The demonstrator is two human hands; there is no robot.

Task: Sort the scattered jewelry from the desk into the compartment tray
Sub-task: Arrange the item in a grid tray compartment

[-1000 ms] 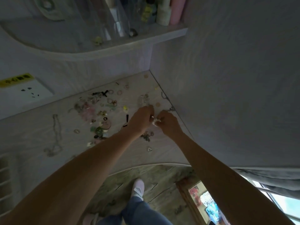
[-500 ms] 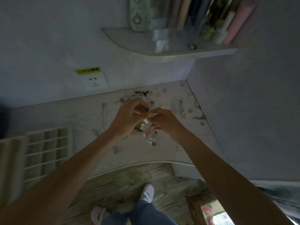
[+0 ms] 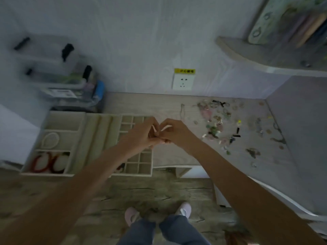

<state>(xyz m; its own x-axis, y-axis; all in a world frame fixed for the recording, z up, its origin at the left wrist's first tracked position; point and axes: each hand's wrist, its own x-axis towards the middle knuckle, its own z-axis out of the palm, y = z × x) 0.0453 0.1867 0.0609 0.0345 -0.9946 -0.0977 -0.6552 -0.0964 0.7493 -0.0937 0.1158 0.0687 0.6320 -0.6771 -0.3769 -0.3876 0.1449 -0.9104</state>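
Observation:
My left hand [image 3: 141, 134] and my right hand [image 3: 174, 132] meet fingertip to fingertip over the right edge of the cream compartment tray [image 3: 83, 138], both pinching a small white jewelry piece [image 3: 163, 129] between them. The tray lies on the desk at the left; a white bracelet [image 3: 50, 140] and red bangles [image 3: 47, 162] sit in its left compartments, small square cells on its right side. Scattered jewelry [image 3: 215, 129] covers the desk to the right of my hands, with a thin chain [image 3: 182, 110] just behind them.
Stacked clear plastic storage boxes [image 3: 58, 73] stand behind the tray against the wall. A wall socket [image 3: 183, 82] is above the desk's back edge. A corner shelf [image 3: 265, 57] with books hangs at upper right. The desk's front edge runs just below my hands, with floor and my feet beneath.
My view and both hands have swung left, from the jewelry pile by the right wall to the tray's right edge, still holding the small white piece together.

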